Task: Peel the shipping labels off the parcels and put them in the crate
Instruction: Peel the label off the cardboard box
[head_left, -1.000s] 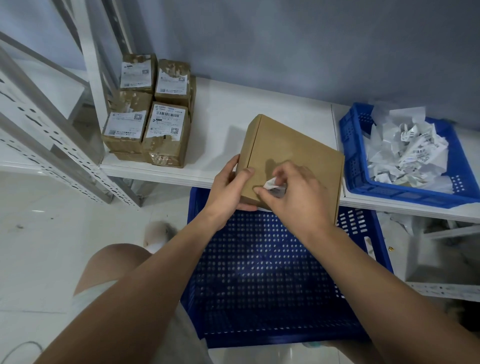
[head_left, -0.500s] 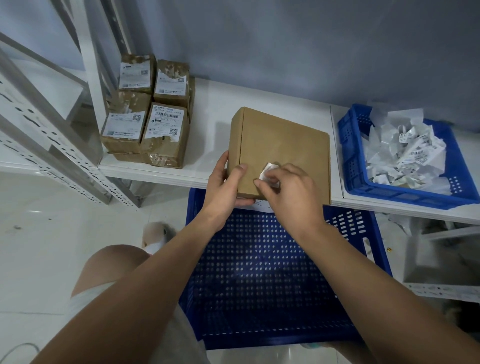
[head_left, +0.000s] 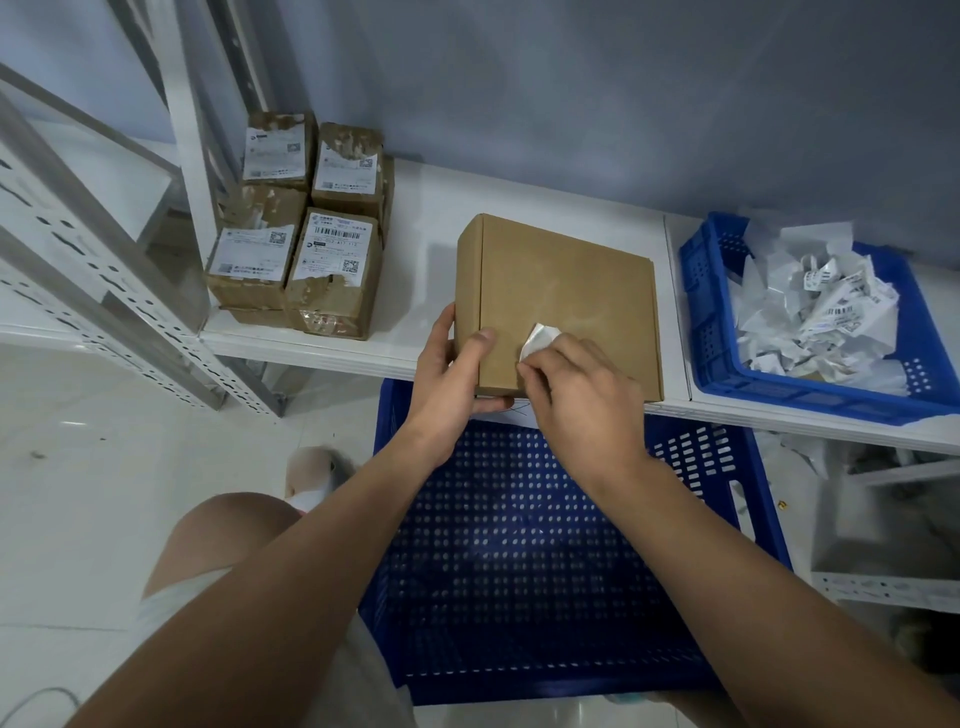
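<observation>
The peeling step was in hand: the brown parcel (head_left: 566, 291) lay flat on the white shelf (head_left: 426, 249). The left hand (head_left: 452, 384) gripped its near corner, thumb on top, while the right hand (head_left: 582, 400) pinched a small white label scrap (head_left: 537, 340) lifted off the lid. Whether its lower edge was stuck to the card was hard to tell. The next move likely called for pulling it free and dropping it among the crumpled labels (head_left: 821, 312) in the blue crate (head_left: 711, 332) on the right.
</observation>
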